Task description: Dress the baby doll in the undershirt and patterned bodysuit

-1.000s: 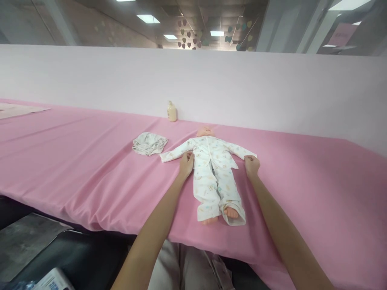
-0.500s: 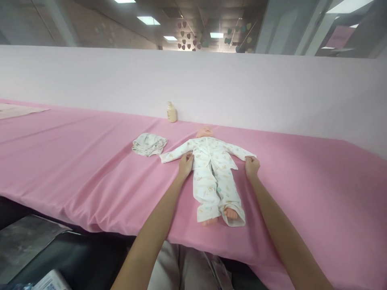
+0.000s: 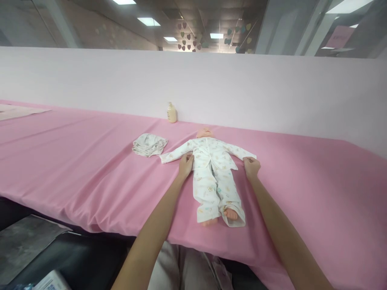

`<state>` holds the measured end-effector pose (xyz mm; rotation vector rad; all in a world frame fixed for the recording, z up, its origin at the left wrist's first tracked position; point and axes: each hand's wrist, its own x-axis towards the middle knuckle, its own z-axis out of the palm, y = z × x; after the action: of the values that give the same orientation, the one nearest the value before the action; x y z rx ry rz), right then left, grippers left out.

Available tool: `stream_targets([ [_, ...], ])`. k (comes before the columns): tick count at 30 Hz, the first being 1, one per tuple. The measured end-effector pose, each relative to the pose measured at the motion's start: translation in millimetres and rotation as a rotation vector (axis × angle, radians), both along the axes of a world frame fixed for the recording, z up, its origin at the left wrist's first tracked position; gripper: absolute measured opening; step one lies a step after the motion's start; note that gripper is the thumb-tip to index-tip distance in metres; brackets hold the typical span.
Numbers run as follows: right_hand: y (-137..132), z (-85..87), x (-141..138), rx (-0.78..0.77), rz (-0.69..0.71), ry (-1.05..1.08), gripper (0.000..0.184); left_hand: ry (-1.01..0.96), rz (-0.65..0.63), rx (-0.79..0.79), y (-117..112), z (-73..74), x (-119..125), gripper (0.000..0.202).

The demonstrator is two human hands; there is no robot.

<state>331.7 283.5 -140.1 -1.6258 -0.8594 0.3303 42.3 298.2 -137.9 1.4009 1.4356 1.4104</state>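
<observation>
Baby doll (image 3: 206, 175) lies face up on the pink-covered bench (image 3: 99, 169), while the right hand (image 3: 252, 166) pinches its sleeve (image 3: 240, 151) between fingers and the left hand (image 3: 185, 164) curls beside the shirt (image 3: 211, 152), its grip unclear.

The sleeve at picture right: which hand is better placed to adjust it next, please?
Likely the right hand: it is at the end of that sleeve, while the left hand is opposite, beside the jacket.

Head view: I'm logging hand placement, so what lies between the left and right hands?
From the left hand: the doll's shirt, then a strip of pink sheet up to the right hand, seen in the head view.
</observation>
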Motion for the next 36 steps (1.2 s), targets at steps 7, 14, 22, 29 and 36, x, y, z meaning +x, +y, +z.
stream_targets([
  [7,-0.4,1.4,-0.5,-0.014,0.014,-0.014,0.016,0.027,0.002,0.007,1.6,-2.5,-0.7,0.023],
  [14,0.3,0.9,0.1,0.012,0.027,0.006,0.020,0.073,0.004,0.023,0.2,-2.0,-0.5,0.024],
  [22,1.7,-0.3,0.5,0.053,0.033,0.033,0.020,0.101,0.000,0.038,-0.6,-2.6,-0.8,0.025],
  [29,-3.0,2.7,-2.1,0.035,0.089,0.046,0.020,0.111,0.006,0.036,0.5,-4.3,-1.2,0.026],
  [36,-4.6,5.3,-3.2,0.025,0.082,0.047,0.022,0.122,-0.012,0.036,-2.1,-1.3,-0.7,0.027],
])
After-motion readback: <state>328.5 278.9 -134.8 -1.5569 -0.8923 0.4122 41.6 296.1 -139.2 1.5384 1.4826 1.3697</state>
